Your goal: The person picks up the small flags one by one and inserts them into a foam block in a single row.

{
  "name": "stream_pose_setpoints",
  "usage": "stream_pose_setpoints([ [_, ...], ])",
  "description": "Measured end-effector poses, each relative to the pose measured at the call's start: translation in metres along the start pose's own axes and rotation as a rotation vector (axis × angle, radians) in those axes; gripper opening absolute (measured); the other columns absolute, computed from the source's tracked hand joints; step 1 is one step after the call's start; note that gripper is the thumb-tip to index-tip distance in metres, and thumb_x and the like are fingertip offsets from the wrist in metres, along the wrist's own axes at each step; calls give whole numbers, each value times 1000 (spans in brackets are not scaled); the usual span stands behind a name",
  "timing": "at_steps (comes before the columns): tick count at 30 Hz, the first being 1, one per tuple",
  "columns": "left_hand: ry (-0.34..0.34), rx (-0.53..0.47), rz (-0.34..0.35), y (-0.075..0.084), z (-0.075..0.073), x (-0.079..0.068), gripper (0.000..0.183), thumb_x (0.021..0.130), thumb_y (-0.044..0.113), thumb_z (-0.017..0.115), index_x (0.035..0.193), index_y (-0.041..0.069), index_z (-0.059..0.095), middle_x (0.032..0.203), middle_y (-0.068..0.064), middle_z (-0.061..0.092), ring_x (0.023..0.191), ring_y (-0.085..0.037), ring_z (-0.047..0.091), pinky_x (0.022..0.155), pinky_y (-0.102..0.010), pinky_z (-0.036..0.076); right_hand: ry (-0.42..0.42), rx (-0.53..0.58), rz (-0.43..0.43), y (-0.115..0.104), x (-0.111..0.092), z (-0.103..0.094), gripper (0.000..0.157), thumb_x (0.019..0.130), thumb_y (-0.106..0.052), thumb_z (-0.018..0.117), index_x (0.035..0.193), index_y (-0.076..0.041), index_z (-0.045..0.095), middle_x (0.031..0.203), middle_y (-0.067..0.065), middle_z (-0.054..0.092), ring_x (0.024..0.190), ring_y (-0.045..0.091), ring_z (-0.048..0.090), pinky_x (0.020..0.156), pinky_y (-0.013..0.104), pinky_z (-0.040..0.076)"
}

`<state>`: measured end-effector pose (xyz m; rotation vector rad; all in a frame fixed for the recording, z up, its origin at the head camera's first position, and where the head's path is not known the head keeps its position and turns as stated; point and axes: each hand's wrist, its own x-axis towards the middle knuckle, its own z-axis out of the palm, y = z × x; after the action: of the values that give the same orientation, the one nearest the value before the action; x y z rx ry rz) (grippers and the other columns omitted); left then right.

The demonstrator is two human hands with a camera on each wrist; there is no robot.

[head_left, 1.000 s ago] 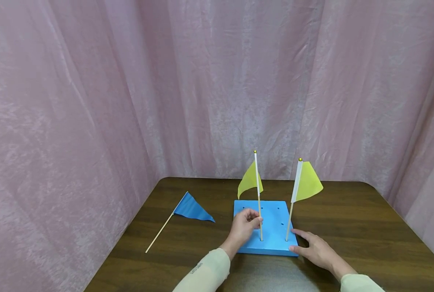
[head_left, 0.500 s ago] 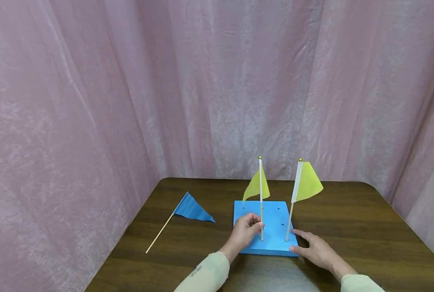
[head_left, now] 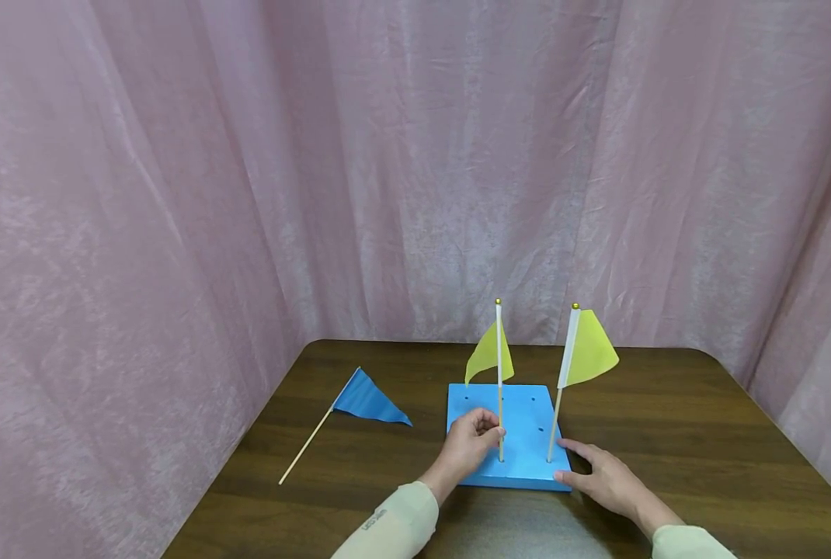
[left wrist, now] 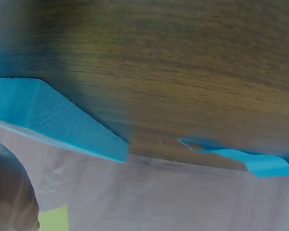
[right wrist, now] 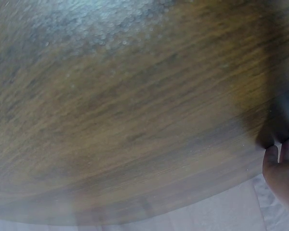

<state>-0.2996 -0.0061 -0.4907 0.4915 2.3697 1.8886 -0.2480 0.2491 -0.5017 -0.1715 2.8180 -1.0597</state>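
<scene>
My left hand [head_left: 467,444] pinches the wooden stick of a yellow flag [head_left: 487,353], whose lower end stands at a front hole of a light blue block [head_left: 520,439]. This flag is upright, with its cloth to the left of the stick. A second yellow flag [head_left: 589,349] stands in another front hole to the right, leaning slightly right. My right hand [head_left: 607,481] rests at the block's right edge, thumb and fingers spread and relaxed against it. In the left wrist view the block's side [left wrist: 67,120] shows beside part of my hand.
A blue triangular flag [head_left: 370,400] lies on the brown wooden table [head_left: 681,435] to the left of the block. Several more holes show in the block's top. A pink curtain [head_left: 415,171] hangs behind the table.
The left hand and its yellow flag have moved down and slightly right, and the stick stands straighter and lower at the hole. The right hand has stayed at the block's edge.
</scene>
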Motion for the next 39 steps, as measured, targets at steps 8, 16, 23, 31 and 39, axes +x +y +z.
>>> stream_pose_setpoints([
  [8,24,41,-2,-1,-7,-1,18,93,14,70,106,2,67,89,4,65,81,-10,58,72,-24,50,-5,14,-4,0,1,-1,71,88,-51,70,143,-9,52,143,29,46,132,51,39,99,67,36],
  [16,51,78,35,-3,-21,3,23,93,13,69,111,-1,67,91,5,65,83,-10,58,73,-26,50,-6,18,1,1,1,0,71,88,-50,71,144,-9,52,144,28,46,132,51,39,100,67,36],
  [23,88,94,57,-6,-38,6,23,93,14,70,112,2,68,97,4,66,89,-11,58,79,-27,50,-9,27,-3,1,2,0,71,88,-50,71,144,-8,52,143,28,47,133,51,39,99,66,36],
  [31,137,95,48,-14,-68,8,19,93,13,70,111,6,69,99,-2,67,90,-17,61,78,-28,53,-3,22,-22,0,2,0,72,88,-49,71,143,-7,52,142,29,47,132,51,40,99,66,37],
  [39,210,143,15,-21,-100,11,21,93,16,71,111,6,68,100,-2,68,91,-18,62,77,-30,53,0,25,-20,0,1,1,72,88,-48,71,143,-7,52,143,29,46,132,51,40,99,67,36],
])
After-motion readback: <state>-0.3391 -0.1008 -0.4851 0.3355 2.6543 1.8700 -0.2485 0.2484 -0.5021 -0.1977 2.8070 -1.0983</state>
